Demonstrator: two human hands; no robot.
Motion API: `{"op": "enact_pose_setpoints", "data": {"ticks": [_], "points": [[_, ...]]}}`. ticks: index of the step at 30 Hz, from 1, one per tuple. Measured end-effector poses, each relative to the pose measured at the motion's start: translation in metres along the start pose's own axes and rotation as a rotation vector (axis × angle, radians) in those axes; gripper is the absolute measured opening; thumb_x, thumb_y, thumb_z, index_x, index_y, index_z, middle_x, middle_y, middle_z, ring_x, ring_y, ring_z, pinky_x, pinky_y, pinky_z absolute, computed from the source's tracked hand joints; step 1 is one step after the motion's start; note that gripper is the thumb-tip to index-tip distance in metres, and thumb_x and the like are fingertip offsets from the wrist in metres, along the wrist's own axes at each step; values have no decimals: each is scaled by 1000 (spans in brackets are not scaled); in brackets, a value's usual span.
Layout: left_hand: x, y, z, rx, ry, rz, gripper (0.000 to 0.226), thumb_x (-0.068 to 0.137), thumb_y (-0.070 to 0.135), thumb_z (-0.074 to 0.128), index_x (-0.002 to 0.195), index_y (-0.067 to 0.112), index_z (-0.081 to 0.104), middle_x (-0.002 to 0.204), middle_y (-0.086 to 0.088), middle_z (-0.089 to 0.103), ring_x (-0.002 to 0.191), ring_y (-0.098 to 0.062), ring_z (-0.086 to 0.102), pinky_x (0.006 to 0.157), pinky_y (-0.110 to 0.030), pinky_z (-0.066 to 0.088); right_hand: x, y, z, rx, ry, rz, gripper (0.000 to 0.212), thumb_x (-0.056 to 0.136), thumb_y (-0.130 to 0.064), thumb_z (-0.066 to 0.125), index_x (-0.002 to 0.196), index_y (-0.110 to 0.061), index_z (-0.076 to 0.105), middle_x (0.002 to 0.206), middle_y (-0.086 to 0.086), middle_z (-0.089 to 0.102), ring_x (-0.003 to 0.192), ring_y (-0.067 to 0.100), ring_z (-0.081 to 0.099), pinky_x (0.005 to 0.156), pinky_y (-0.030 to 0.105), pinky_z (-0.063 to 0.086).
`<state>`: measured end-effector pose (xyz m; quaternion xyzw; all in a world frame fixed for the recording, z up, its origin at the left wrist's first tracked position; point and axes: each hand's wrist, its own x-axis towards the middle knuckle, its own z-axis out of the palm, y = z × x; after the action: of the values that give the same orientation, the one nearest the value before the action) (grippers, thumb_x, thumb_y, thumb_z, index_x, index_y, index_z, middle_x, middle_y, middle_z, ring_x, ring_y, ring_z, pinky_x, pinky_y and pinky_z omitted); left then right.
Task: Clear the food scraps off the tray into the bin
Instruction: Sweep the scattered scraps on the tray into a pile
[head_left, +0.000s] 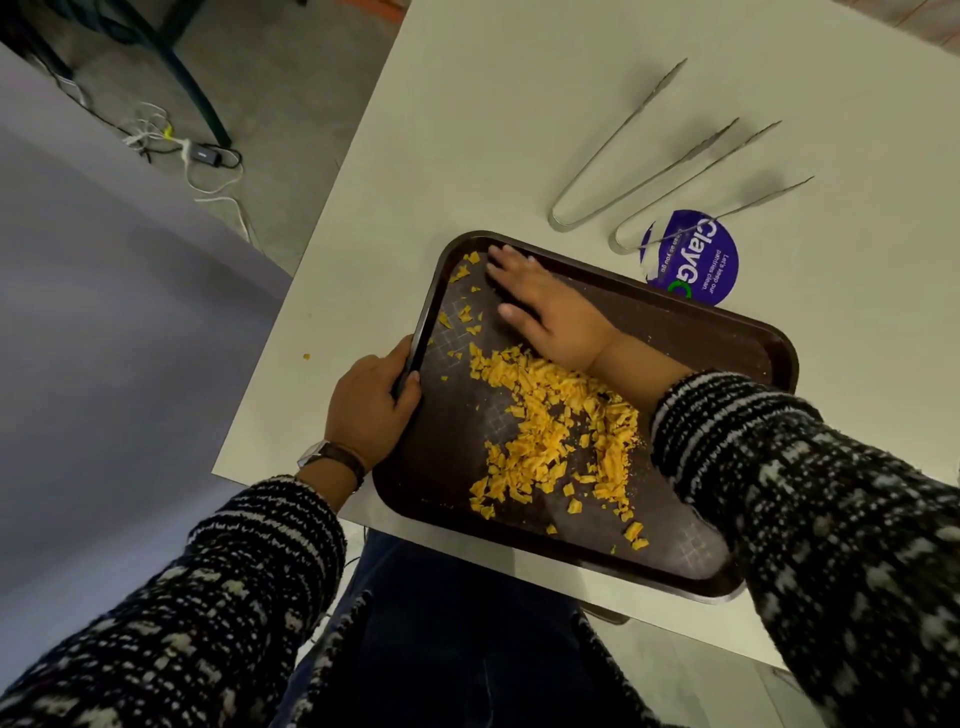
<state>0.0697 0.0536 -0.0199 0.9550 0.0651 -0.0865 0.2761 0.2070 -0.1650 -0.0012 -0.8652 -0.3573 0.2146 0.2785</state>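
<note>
A dark brown tray (691, 332) lies on a white table (519, 130), its near edge hanging over the table's front. Orange food scraps (561, 431) are heaped in the tray's middle, with a few scattered toward its far left corner. My left hand (371, 405) grips the tray's left rim. My right hand (545, 306) rests flat and open on the tray floor near the far left corner, fingers spread beside the scraps. No bin is in view.
Two metal tongs (644, 145) (711, 208) lie on the table beyond the tray, one over a round purple sticker (696, 260). One crumb (306, 356) sits on the table left of the tray. Cables (202, 156) lie on the floor at left.
</note>
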Motion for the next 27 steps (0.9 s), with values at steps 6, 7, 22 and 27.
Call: {"op": "enact_pose_setpoints", "data": {"ticks": [6,7,22,27], "points": [[0,0,1,-4,12,11,61,87,43,27,140,17,40,70,-2,45,67,-20,42,61,-27,30,-8,-15,24,11,-118,-61,62,97,-41,35,146,-5,26,156,13,21,146,21,11,120,39,2],[1,0,2,5,12,13,61,87,44,26,140,17,39,70,-4,47,67,-23,45,60,-26,30,-17,-19,25,75,-126,-67,59,97,-41,35,144,-6,32,154,12,27,145,19,18,121,38,6],[0,1,0,8,0,51,57,87,43,26,137,18,40,74,-14,60,70,-28,53,62,-32,42,-130,10,31,115,450,644,67,93,-49,25,147,-9,23,158,9,13,146,16,1,117,33,-10],[2,2,1,14,-12,70,48,90,35,32,134,18,41,73,-12,60,68,-24,51,60,-29,38,-115,-24,46,243,339,394,58,96,-37,32,145,-6,30,155,11,24,146,18,15,120,31,1]]}}
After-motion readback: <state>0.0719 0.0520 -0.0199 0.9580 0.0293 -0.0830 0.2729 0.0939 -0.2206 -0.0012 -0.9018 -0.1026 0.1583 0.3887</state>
